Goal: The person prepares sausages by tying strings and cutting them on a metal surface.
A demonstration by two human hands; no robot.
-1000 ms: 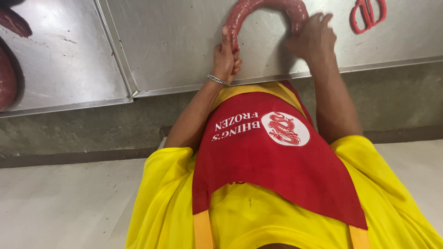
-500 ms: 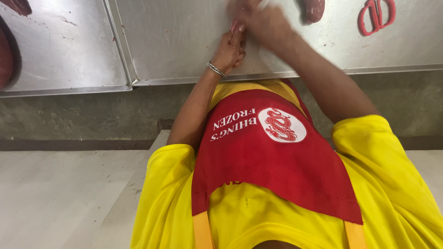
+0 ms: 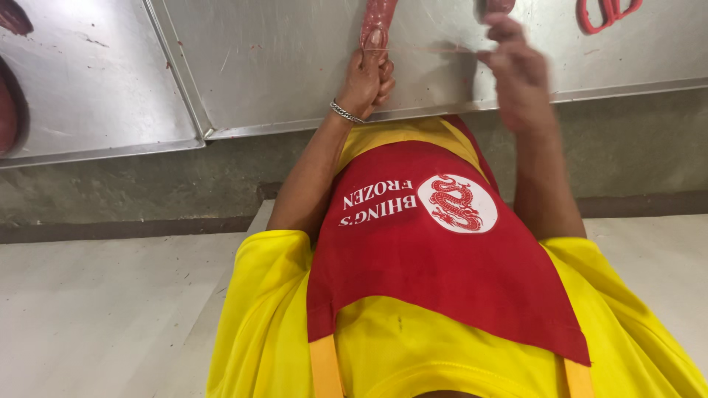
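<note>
Working surface: a steel table (image 3: 295,81) fills the top of the view; its front edge runs just past the person's waist, with a concrete wall face and pale floor below it.
Seam: a raised joint (image 3: 177,81) splits the table into a left sheet and a wider right sheet; both hands are over the right sheet.
Open room: bare steel lies between the hands and to the left of the left hand as far as the seam.
Sausage: a reddish sausage (image 3: 377,18) lies on the right sheet, running off the top edge; a second end (image 3: 498,6) shows near the right hand.
Left hand: the left hand (image 3: 366,77), with a bracelet (image 3: 345,112) at the wrist, is closed in a fist around the near end of the sausage.
String: a thin string (image 3: 428,50) stretches taut from the left fist to the right hand.
Right hand: the right hand (image 3: 516,70) is blurred, fingers curled together, pinching the string.
Scissors: red-handled scissors (image 3: 608,11) lie at the far right, well apart from both hands.
Meat: dark pieces (image 3: 7,110) sit at the left sheet's edge.
</note>
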